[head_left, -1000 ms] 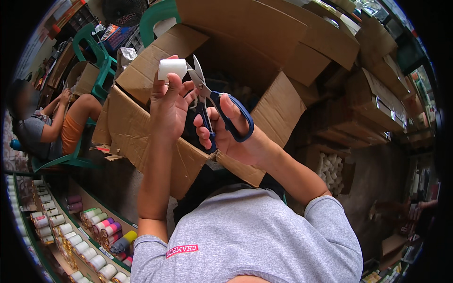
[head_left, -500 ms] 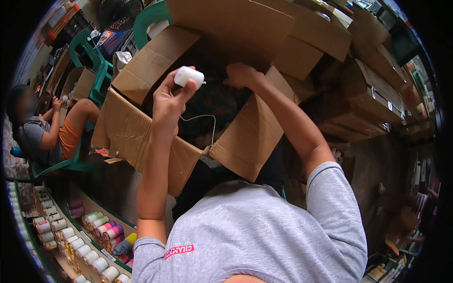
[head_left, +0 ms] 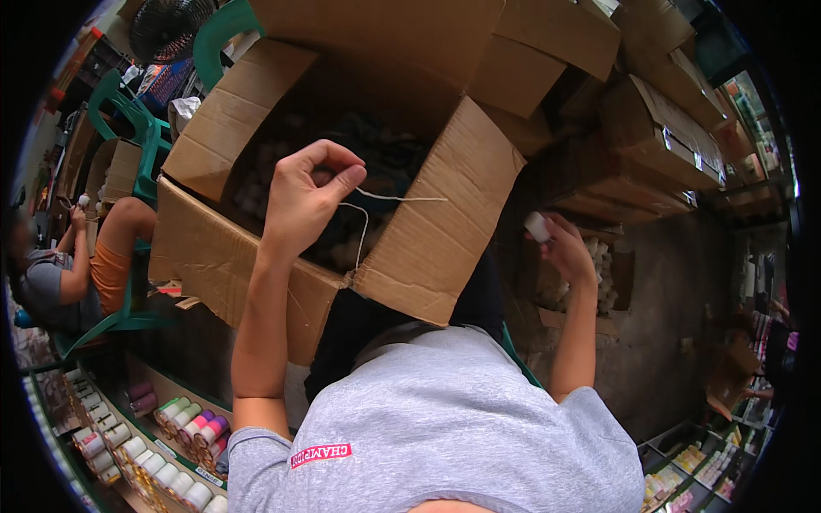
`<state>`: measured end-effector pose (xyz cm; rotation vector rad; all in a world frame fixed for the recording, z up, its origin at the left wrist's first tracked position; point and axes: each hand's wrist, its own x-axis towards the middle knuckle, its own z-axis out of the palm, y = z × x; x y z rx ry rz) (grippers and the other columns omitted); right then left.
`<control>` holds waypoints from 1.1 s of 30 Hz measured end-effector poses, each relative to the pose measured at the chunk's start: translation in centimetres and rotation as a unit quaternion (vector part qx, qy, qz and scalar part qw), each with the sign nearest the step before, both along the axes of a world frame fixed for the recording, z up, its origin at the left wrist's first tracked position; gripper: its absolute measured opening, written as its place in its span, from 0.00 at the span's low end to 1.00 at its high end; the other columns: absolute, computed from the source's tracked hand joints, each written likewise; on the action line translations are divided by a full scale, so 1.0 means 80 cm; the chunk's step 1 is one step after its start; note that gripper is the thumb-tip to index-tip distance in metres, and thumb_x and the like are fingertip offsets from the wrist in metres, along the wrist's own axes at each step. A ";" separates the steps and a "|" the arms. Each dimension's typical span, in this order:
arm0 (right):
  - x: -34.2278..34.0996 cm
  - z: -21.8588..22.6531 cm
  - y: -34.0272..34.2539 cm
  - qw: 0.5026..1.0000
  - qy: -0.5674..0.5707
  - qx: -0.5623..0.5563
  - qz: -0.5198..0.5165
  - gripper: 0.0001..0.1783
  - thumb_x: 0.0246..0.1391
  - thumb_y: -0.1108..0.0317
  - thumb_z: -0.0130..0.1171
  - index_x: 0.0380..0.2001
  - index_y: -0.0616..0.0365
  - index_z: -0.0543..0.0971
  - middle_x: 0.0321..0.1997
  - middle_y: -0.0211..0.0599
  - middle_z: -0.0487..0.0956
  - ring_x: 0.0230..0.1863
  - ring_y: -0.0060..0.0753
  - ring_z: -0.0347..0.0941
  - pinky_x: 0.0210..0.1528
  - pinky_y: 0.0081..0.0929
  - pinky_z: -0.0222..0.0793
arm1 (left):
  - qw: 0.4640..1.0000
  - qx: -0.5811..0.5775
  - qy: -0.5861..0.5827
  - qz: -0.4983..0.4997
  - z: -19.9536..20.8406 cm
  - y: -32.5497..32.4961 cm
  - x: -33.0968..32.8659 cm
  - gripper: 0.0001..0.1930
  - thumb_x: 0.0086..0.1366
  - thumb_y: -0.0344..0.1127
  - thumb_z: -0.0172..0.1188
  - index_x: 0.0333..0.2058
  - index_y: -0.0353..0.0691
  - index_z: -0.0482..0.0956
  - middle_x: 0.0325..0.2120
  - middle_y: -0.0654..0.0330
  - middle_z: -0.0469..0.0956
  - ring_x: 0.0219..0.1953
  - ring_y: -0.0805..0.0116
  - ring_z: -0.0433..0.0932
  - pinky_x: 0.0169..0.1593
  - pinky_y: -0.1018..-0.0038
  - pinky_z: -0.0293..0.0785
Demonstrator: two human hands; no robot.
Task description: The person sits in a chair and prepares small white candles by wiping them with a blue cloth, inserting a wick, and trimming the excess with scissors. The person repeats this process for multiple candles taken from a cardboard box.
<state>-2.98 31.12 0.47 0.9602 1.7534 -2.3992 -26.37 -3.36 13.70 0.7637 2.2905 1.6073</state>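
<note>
My left hand point(head_left: 310, 192) is above the open cardboard box point(head_left: 295, 286) in front of me. Its thumb and forefinger pinch a white string point(head_left: 402, 198). One part of the string stretches right over a flap, and another length curves down toward the box's near corner. Out to the right, my right hand point(head_left: 568, 248) grips a short white cylinder point(head_left: 537, 227) that looks like a candle. Below that hand, a smaller carton point(head_left: 603, 326) contains several whitish pieces. Dark and pale items lie inside the big box, too shaded to make out.
To the left, another person point(head_left: 64, 274) sits on a green chair point(head_left: 128, 321) with a small white thing in hand. Shelving with colored and white cylinders point(head_left: 154, 466) is at lower left. Closed cartons point(head_left: 658, 128) are stacked at right; a fan point(head_left: 171, 26) stands at far left.
My right hand has come out of the big box and swung right, now with the white cylinder. The left hand has let go of the cylinder and pinches the string. My view has shifted.
</note>
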 end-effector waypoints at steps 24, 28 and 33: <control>-0.508 0.077 -0.224 0.465 -0.003 0.682 0.565 0.17 0.55 0.69 0.51 0.47 0.57 0.80 0.48 0.49 0.80 0.51 0.49 0.77 0.50 0.40 0.73 | 0.822 0.484 -0.265 0.137 -0.053 -0.079 -0.058 0.12 0.62 0.15 0.52 0.40 0.37 0.77 0.46 0.53 0.78 0.47 0.67 0.79 0.54 0.73 0.76; -0.539 -0.024 -0.205 0.353 -0.010 0.741 0.571 0.18 0.55 0.67 0.51 0.47 0.58 0.80 0.48 0.49 0.80 0.50 0.48 0.77 0.51 0.40 0.73 | 0.827 0.469 -0.277 0.140 -0.041 -0.069 -0.056 0.11 0.63 0.15 0.51 0.39 0.33 0.78 0.47 0.50 0.78 0.46 0.66 0.79 0.54 0.73 0.76; -0.532 -0.059 -0.212 0.320 0.012 0.742 0.589 0.18 0.57 0.65 0.49 0.46 0.59 0.81 0.49 0.51 0.79 0.51 0.48 0.77 0.54 0.39 0.72 | 0.813 0.482 -0.297 0.134 -0.043 -0.075 -0.053 0.11 0.64 0.16 0.50 0.41 0.34 0.78 0.48 0.49 0.77 0.48 0.66 0.79 0.55 0.74 0.76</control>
